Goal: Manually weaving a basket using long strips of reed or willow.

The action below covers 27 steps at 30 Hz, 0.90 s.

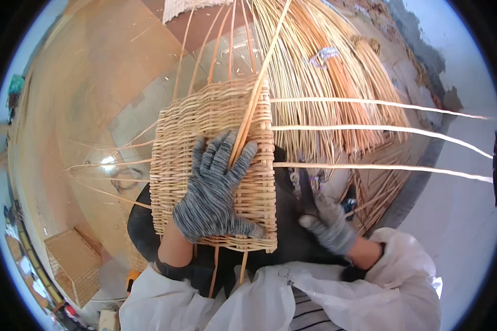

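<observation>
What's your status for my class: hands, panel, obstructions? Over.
Left hand spread on woven panel; right hand beside it, grip unclear. Stakes jut from all four sides. Possible obstruction: long canes across its face.

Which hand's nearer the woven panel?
Left. The left hand lies spread on the woven panel itself; the right hand is off beyond its right edge, not touching it.

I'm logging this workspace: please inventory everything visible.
wicker panel: one, tan, centre
panel rods: many, pale to brown, all four edges
crossing rods: at least two, tan, panel's upper right
loose wicker rods: many, tan to orange, upper right
woven box: one, tan, lower left
small items: uncountable, mixed, left rim
sleeves: two, white, lower edge
left gloved hand: one, grey, on panel
right gloved hand: one, grey, right of panel
</observation>
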Tool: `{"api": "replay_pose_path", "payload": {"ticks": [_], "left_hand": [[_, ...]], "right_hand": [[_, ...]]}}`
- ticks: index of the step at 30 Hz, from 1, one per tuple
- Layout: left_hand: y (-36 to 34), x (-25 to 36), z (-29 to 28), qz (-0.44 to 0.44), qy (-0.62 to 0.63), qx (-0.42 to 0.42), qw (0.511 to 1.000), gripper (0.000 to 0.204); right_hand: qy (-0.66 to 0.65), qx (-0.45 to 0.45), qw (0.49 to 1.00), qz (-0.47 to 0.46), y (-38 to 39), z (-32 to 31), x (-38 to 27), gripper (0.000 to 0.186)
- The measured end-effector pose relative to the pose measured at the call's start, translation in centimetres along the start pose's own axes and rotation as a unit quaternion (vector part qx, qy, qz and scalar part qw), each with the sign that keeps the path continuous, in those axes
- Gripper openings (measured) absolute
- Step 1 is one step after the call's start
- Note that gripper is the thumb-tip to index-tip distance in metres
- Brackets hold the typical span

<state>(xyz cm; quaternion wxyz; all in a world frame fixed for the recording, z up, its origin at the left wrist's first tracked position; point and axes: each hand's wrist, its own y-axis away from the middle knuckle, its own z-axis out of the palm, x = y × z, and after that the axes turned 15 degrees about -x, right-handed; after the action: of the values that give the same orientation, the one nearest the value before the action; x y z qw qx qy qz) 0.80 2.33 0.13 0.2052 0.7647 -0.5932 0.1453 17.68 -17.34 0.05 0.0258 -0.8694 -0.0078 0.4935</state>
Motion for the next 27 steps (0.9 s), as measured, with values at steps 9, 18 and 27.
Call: {"api": "replay_pose_path", "payload": {"ticks": [9, 18, 27], "left_hand": [[0.2, 1.0, 0.4, -0.005, 0.007, 0.05, 0.999, 0.109], [0.2, 0.8, 0.4, 0.009, 0.003, 0.048, 0.999, 0.11], [0.1, 0.8, 0.2, 0.007, 0.013, 0.045, 0.999, 0.111]], "right_hand": [[-0.152, -0.294, 0.913, 0.238, 3.1, -9.0, -1.9, 0.045], [-0.16, -0.299, 0.91, 0.238, 1.4, -8.1, -2.0, 0.046], [-0.196, -0.252, 0.936, 0.146, 0.7, -8.4, -2.3, 0.044]]}}
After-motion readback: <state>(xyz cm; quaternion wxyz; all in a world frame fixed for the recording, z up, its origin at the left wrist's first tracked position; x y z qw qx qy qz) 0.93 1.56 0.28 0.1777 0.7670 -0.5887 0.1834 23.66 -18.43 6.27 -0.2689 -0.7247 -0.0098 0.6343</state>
